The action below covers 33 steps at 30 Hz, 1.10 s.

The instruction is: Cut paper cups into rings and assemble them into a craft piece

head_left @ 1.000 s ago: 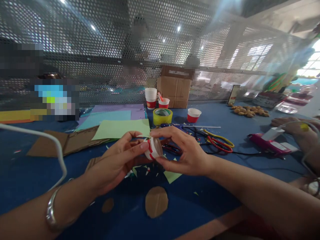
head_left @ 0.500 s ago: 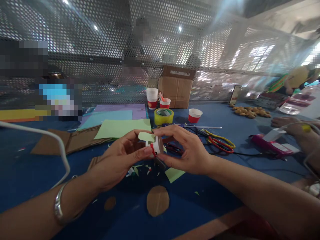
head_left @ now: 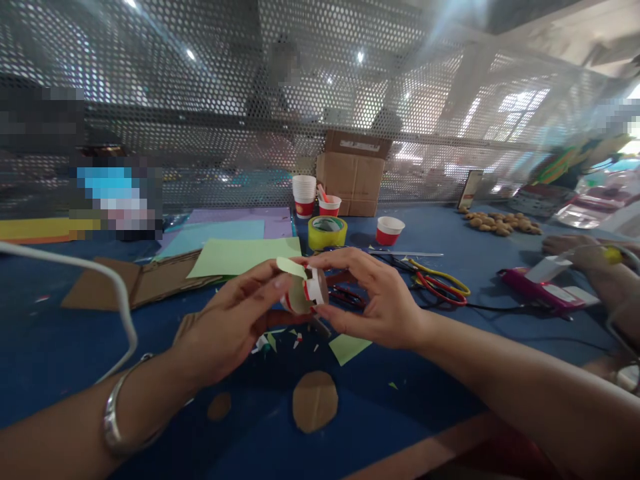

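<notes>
Between my two hands is a small white and red paper cup (head_left: pixel 316 285), lying on its side above the blue table. My left hand (head_left: pixel 240 313) grips its left part, thumb on top, where a pale green paper piece (head_left: pixel 291 267) sticks up. The fingers and thumb of my right hand (head_left: pixel 375 297) pinch the cup's right end. Below them lie paper scraps (head_left: pixel 270 341), a green paper piece (head_left: pixel 350 348) and a round cardboard disc (head_left: pixel 315 401).
Behind are yellow tape (head_left: pixel 327 233), stacked cups (head_left: pixel 304 197), a single cup (head_left: pixel 389 231) and a cardboard box (head_left: pixel 353 177). Coloured wires (head_left: pixel 445 287) and a pink glue gun (head_left: pixel 545 293) lie right, near another person's hand (head_left: pixel 575 250). Left are green paper (head_left: pixel 245 257) and cardboard (head_left: pixel 170 280).
My left thumb has moved up and left on the cup, and its pale green part now shows between my hands. The green paper piece is tilted more. My right hand has barely moved.
</notes>
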Motion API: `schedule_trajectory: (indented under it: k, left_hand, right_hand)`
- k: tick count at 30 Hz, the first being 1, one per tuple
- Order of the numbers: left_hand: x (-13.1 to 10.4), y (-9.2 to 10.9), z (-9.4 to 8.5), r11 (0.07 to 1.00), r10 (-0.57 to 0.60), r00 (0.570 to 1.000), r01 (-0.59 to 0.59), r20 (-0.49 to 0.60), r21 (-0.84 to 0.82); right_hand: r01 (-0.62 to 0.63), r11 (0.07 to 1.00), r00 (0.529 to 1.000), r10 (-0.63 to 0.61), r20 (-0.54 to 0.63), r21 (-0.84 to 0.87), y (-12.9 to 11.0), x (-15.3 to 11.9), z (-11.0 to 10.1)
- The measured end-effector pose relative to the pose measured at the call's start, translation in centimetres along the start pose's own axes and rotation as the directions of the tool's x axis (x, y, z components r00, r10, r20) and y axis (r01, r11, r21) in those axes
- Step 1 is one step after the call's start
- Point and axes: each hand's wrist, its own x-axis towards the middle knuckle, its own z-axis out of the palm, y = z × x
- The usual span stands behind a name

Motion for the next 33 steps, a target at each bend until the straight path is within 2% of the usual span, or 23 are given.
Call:
schedule_trajectory:
  k: [4, 7, 10, 14, 20, 26, 30, 33]
  left_hand:
    - [-0.1, 0.8, 0.1, 0.995, -0.088, 0.996, 0.087, -0.002, -0.051]
    - [-0.1, 0.7, -0.2, 0.994, -0.106, 0.993, 0.105, -0.045, -0.035]
    - [-0.2, 0.4, -0.4, 0.996, -0.092, 0.995, 0.092, -0.047, -0.017]
    - [-0.4, 0.3, -0.4, 0.998, -0.069, 0.998, 0.069, 0.004, -0.006]
    - [-0.4, 0.0, -0.2, 0.998, -0.031, 0.998, 0.028, 0.060, 0.061]
    - [-0.2, -0.3, -0.3, 0.983, 0.024, 1.000, -0.022, -0.008, 0.182]
    - [-0.6, 0.2, 0.1, 0.976, -0.038, 0.999, 0.042, -0.025, 0.212]
    - [-0.9, 0.7, 0.6, 0.989, -0.063, 0.997, 0.070, -0.052, 0.132]
  right_hand:
    - [-0.040, 0.997, 0.999, 0.039, 0.005, 0.072, 0.2, -0.1, 0.0]
    - [-0.044, 0.997, 0.999, 0.044, -0.001, 0.069, 0.1, -0.2, 0.2]
    - [-0.023, 0.998, 1.000, 0.023, 0.008, 0.057, 0.2, -0.2, 0.2]
    - [0.005, 0.997, 1.000, -0.007, 0.026, 0.081, 0.4, -0.2, 0.2]
    - [-0.027, 0.997, 0.999, 0.024, 0.031, 0.074, 0.5, -0.2, 0.2]
    - [-0.092, 0.996, 0.996, 0.093, -0.010, 0.016, 0.7, -0.3, 0.2]
    - [-0.067, 0.996, 0.998, 0.067, -0.009, -0.055, 0.8, -0.3, 0.2]
    - [-0.044, 0.994, 0.999, 0.044, -0.010, -0.097, 0.8, -0.2, 0.2]
